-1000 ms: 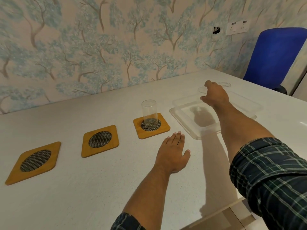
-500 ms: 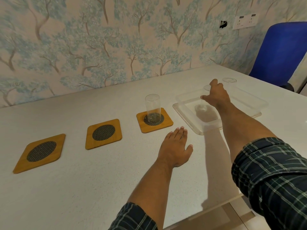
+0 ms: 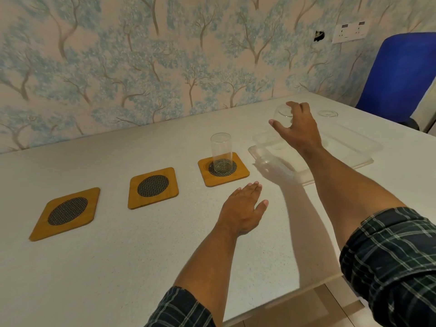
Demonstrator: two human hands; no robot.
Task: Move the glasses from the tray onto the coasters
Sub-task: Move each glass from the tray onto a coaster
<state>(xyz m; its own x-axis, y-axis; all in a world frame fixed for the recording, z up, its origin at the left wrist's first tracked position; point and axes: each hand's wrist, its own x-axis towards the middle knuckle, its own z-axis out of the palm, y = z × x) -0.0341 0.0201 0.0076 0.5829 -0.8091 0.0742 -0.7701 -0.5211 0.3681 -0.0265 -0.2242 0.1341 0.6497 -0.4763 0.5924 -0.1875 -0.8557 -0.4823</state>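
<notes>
Three wooden coasters with dark mesh centres lie in a row on the white table. One clear glass (image 3: 221, 149) stands on the right coaster (image 3: 240, 173); the middle coaster (image 3: 153, 187) and left coaster (image 3: 64, 213) are bare. My right hand (image 3: 297, 128) is shut on a second clear glass (image 3: 282, 115), held tilted in the air above the clear plastic tray (image 3: 354, 142). Behind the hand, the rim of a third glass (image 3: 327, 113) shows over the tray's far side. My left hand (image 3: 243, 208) rests flat on the table in front of the right coaster, fingers apart.
A blue chair (image 3: 398, 74) stands past the table's far right corner. The wallpapered wall runs along the table's back edge. The table's near edge (image 3: 306, 289) drops to the floor at lower right.
My right hand has closed on a glass in the tray and lifted it up and to the left. My left hand has stayed flat on the table.
</notes>
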